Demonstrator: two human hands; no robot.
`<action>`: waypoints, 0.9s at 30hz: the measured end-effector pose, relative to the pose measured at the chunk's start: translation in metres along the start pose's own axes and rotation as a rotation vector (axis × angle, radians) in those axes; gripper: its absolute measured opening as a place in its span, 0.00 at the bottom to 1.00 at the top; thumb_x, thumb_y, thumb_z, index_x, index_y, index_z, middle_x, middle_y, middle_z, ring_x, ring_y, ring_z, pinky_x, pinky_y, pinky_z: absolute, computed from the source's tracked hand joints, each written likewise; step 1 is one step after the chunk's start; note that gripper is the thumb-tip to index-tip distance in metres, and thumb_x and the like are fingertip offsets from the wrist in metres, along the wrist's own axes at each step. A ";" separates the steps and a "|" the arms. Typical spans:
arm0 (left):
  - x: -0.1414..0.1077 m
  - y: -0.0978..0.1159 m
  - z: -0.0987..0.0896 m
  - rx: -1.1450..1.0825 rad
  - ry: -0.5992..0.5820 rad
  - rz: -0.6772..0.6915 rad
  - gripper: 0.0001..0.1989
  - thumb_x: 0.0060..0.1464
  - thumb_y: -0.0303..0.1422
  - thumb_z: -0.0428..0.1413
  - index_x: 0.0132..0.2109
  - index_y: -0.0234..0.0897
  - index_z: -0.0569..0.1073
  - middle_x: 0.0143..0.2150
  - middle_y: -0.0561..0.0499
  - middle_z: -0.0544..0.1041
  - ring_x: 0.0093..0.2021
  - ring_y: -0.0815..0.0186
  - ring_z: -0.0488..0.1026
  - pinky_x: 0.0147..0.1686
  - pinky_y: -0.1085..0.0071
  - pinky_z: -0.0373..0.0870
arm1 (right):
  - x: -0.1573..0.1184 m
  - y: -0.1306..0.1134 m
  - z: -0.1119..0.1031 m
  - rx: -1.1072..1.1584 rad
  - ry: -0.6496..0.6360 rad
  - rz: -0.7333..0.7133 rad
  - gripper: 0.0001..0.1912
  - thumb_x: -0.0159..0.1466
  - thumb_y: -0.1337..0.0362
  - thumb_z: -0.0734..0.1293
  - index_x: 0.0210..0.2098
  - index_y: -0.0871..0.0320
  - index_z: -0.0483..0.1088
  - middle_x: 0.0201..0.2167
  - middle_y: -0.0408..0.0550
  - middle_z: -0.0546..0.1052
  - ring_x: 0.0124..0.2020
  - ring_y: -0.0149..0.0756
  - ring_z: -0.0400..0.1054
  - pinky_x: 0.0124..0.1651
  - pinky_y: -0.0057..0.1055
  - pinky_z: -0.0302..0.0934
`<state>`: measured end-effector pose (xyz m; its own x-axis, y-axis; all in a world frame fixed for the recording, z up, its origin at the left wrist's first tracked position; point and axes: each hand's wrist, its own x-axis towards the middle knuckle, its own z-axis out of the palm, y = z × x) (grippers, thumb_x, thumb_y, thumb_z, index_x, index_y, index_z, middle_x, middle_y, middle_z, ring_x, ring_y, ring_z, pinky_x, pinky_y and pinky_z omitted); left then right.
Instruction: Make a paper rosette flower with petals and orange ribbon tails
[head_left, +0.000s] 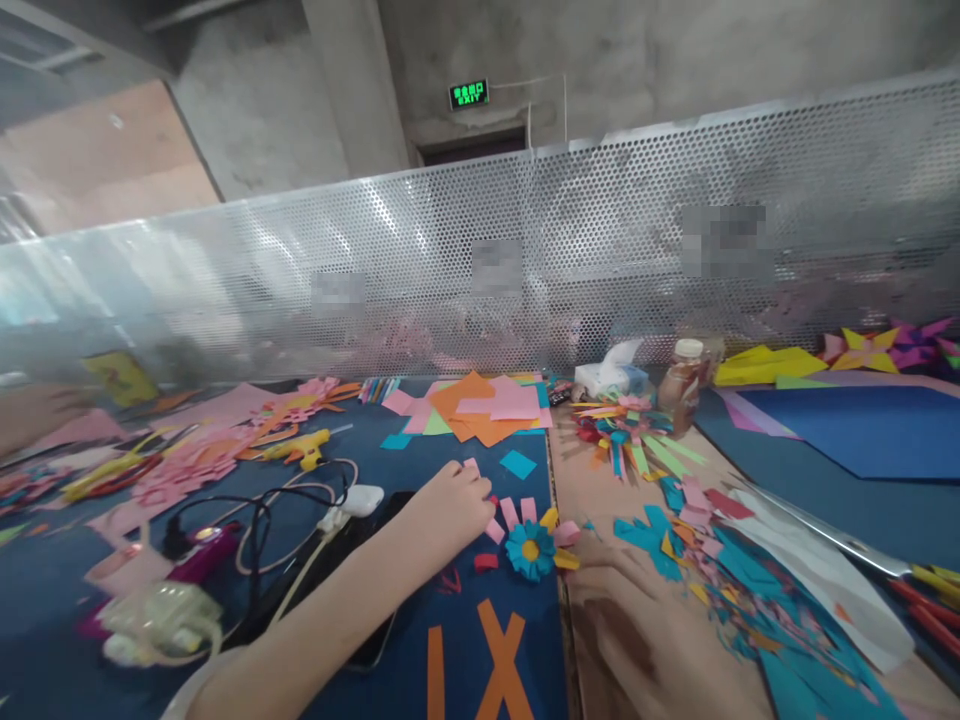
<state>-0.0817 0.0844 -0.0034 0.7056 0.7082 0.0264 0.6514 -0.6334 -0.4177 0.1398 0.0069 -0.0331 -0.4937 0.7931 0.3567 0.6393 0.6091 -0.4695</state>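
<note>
A paper flower [530, 550] with a teal middle and a small orange centre lies on the dark blue mat, loops of pink and yellow paper around it. My left hand [459, 508] is at its upper left, fingers curled together by a pink loop; what they grip is hidden. To the flower's lower right is my right hand [637, 630], somewhat blurred. Its fingers are apart, their tips close to a yellow loop [568, 560], and no held object shows. A small red paper loop [486, 563] sits below my left hand. Orange strips [501, 655] lie nearer me, two of them crossed.
Cables and a white plug [364, 499] lie left, near a yellow glue gun [304, 449]. Stacked paper squares [487, 405] are behind. A bottle [684, 385], paper scraps [750, 570] and scissors [847, 540] are right. Another person's hand [37, 415] shows far left.
</note>
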 end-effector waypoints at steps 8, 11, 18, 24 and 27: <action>0.000 0.002 -0.002 -0.033 -0.038 -0.025 0.06 0.54 0.25 0.52 0.35 0.34 0.74 0.34 0.47 0.76 0.38 0.59 0.70 0.31 0.68 0.55 | 0.000 -0.001 -0.002 -0.021 0.020 -0.038 0.18 0.58 0.74 0.55 0.42 0.54 0.68 0.42 0.49 0.70 0.48 0.39 0.62 0.48 0.37 0.60; -0.003 0.000 -0.001 -0.051 -0.061 -0.043 0.05 0.53 0.25 0.53 0.33 0.35 0.73 0.34 0.48 0.76 0.39 0.60 0.70 0.31 0.68 0.54 | -0.001 0.001 -0.001 -0.020 0.035 -0.070 0.18 0.58 0.74 0.55 0.42 0.54 0.68 0.41 0.49 0.70 0.48 0.38 0.62 0.47 0.36 0.62; -0.006 0.001 0.000 -0.082 -0.078 -0.060 0.06 0.54 0.24 0.52 0.33 0.34 0.72 0.34 0.48 0.76 0.38 0.61 0.71 0.32 0.68 0.56 | -0.002 0.004 0.002 -0.060 0.056 -0.112 0.16 0.59 0.74 0.53 0.41 0.56 0.67 0.40 0.50 0.70 0.48 0.36 0.62 0.48 0.33 0.61; -0.002 0.006 0.002 -0.119 -0.078 -0.016 0.04 0.53 0.29 0.54 0.32 0.35 0.72 0.32 0.48 0.76 0.37 0.61 0.71 0.32 0.68 0.57 | -0.003 0.005 0.004 -0.054 0.077 -0.121 0.17 0.60 0.75 0.52 0.43 0.54 0.65 0.42 0.48 0.70 0.51 0.32 0.59 0.49 0.29 0.59; 0.000 0.006 0.005 -0.128 -0.074 -0.015 0.05 0.54 0.29 0.53 0.32 0.34 0.72 0.33 0.48 0.76 0.38 0.60 0.71 0.33 0.68 0.58 | -0.003 0.004 0.002 -0.059 0.060 -0.108 0.17 0.61 0.75 0.52 0.43 0.53 0.65 0.44 0.47 0.69 0.52 0.32 0.58 0.49 0.29 0.59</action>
<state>-0.0792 0.0824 -0.0108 0.6762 0.7357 -0.0376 0.6950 -0.6541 -0.2985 0.1431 0.0067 -0.0378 -0.5267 0.7207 0.4508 0.6188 0.6887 -0.3780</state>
